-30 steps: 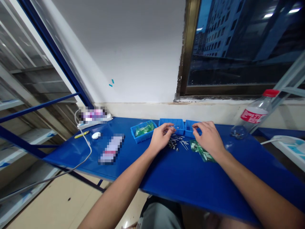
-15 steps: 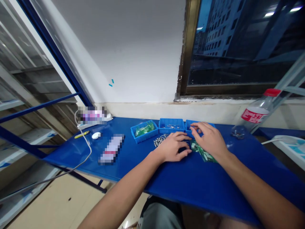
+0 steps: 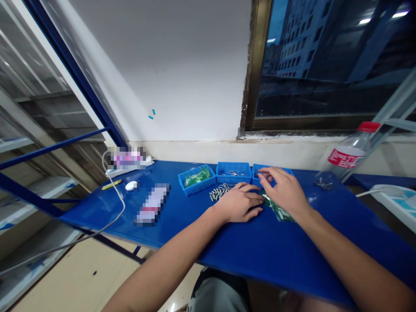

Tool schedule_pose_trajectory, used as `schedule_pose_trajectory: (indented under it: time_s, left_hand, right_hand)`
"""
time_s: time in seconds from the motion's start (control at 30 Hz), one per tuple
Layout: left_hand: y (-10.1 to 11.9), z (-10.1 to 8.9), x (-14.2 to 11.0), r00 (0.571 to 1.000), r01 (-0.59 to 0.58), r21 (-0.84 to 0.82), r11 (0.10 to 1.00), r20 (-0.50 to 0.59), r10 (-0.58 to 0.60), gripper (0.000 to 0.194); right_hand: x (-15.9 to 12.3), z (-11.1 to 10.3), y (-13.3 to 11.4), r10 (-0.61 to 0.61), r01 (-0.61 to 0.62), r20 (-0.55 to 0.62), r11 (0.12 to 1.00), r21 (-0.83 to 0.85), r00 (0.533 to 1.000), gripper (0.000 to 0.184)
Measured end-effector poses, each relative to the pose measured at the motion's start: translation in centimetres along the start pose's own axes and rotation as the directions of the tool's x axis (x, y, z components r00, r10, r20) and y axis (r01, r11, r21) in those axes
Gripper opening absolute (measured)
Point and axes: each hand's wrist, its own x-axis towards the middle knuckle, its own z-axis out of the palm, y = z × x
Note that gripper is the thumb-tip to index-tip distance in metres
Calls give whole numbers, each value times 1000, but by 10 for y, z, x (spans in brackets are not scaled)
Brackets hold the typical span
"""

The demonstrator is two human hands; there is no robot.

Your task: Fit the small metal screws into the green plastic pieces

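Head camera is looking down on a blue table top (image 3: 276, 255), where the left hand (image 3: 238, 203) is lying low with curled fingers, just beside a strip of green circuit boards (image 3: 276, 211); whether it is grasping anything cannot be told. The right hand (image 3: 282, 190) is hovering above that strip, with thumb and fingers drawn together at the near rim of a blue plastic tray (image 3: 269, 170), and its grip is hidden too. A middle blue tray (image 3: 234, 172) holding metal pins is standing against that tray, and a third tray (image 3: 196, 180) with green parts is sitting just left of it. A loose pile of small metal parts (image 3: 219, 192) is lying just beyond the left hand. Open blue surface is stretching between the hands and the table's front edge (image 3: 260, 278), and between the right hand and a clear plastic bottle (image 3: 342, 158).
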Motion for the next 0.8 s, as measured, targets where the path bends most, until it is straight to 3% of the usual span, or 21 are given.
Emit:
schedule_pose_trajectory:
  time_s: [0.23, 0.37, 0.43, 0.57, 0.67, 0.8]
  left_hand:
    - [-5, 0, 0, 999, 26, -29, 999, -23, -27, 30]
    - [-12, 2, -2, 977, 112, -128, 985, -169, -133, 25]
    - [-15, -2, -4, 935, 173, -197, 965, -274, -224, 21]
    - [-17, -13, -7, 802, 271, -328, 905, -443, -401, 14]
    - [-19, -16, -8, 716, 264, -504, 822, -468, -517, 10]
    - [-21, -11, -7, 669, 198, -684, 702, -429, -607, 12]
  right_hand:
    - [1, 0, 0, -1, 1, -15, 1000, 18, 1000, 21]
    - [2, -5, -4, 11, -9, -35, 999, 50, 999, 23]
    - [2, -8, -8, 44, -41, -32, 995, 96, 999, 25]
    - [2, -3, -11, 154, -168, 68, 941, 293, 986, 30]
    - [-1, 11, -6, 206, -263, 167, 818, 511, 964, 48]
    - [-6, 26, -4, 264, -388, 284, 600, 700, 922, 50]
